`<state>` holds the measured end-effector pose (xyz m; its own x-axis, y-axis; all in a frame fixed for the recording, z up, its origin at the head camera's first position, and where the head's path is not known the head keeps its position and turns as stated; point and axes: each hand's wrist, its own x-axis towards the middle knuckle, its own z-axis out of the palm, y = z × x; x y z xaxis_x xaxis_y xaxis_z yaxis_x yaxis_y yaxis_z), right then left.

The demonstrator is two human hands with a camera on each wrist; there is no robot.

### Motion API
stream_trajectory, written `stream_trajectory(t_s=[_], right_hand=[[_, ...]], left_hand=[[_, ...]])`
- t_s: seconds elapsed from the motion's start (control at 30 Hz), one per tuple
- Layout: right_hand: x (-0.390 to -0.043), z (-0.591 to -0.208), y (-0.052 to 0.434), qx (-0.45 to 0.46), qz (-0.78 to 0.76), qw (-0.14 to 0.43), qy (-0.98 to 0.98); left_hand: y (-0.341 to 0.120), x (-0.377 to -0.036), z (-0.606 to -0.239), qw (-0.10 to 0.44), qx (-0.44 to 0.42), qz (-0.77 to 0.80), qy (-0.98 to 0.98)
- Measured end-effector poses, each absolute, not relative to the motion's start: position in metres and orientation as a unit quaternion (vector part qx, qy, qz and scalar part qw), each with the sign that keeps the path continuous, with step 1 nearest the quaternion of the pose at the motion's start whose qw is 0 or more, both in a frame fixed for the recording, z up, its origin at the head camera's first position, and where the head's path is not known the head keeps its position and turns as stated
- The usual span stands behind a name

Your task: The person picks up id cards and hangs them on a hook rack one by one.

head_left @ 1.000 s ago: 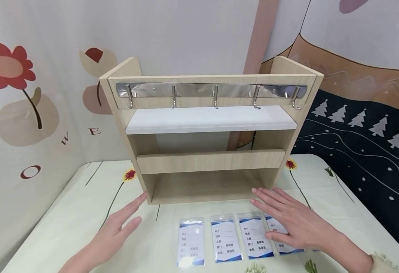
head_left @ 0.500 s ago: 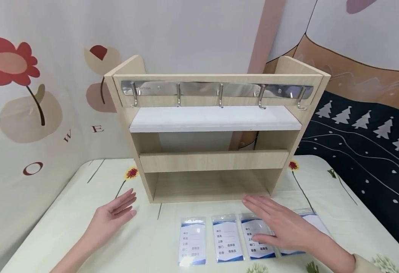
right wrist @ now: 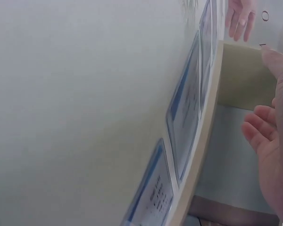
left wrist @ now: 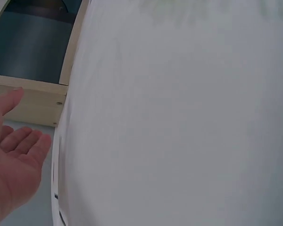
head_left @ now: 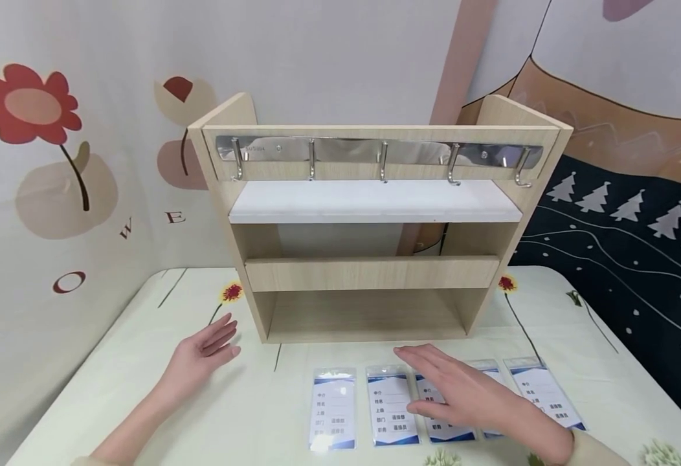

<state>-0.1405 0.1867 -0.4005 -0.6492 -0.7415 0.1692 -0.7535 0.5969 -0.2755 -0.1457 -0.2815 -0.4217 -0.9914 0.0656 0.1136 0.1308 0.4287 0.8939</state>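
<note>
Now, head view, right hand: the right hand (head_left: 463, 395) lies flat with straight fingers slightly spread, palm down over the row of clear plastic badge holders with blue-edged white cards (head_left: 391, 406), covering the middle ones.
Head view, badges: five holders lie in a row on the pale floral tablecloth (head_left: 113, 382), just in front of the shelf; the leftmost holder (head_left: 333, 409) is uncovered, and so is the rightmost (head_left: 544, 393), which is angled a little.
Head view, left hand: the left hand (head_left: 197, 359) hovers or rests near the shelf's lower left corner, fingers straight and loosely apart, holding nothing.
Head view, shelf: the light wooden desktop shelf unit (head_left: 375, 272) stands upright, with a white middle board (head_left: 375, 202) and a shiny steel rail of five hooks (head_left: 378, 150) across the top.
Left wrist view: the left hand (left wrist: 12, 165) shows an open palm with relaxed fingers, close to a wooden edge (left wrist: 35, 101); whether it touches the cloth I cannot tell.
Right wrist view: the right hand's fingers (right wrist: 264, 141) sit relaxed and uncurled beside the tilted badge holders (right wrist: 186, 117); the left hand (right wrist: 240, 19) shows far off.
</note>
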Motion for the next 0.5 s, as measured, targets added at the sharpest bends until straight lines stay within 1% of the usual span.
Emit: stream_trajectory(t_s=[0.27, 0.5], right_hand=[[-0.147, -0.408, 0.181, 0.450, 0.149, 0.039, -0.880], [-0.150, -0.407, 0.176, 0.435, 0.148, 0.003, -0.888]], left_hand=[[-0.274, -0.147, -0.422, 0.033, -0.030, -0.515, -0.856], [-0.263, -0.150, -0.427, 0.034, -0.015, -0.542, -0.839]])
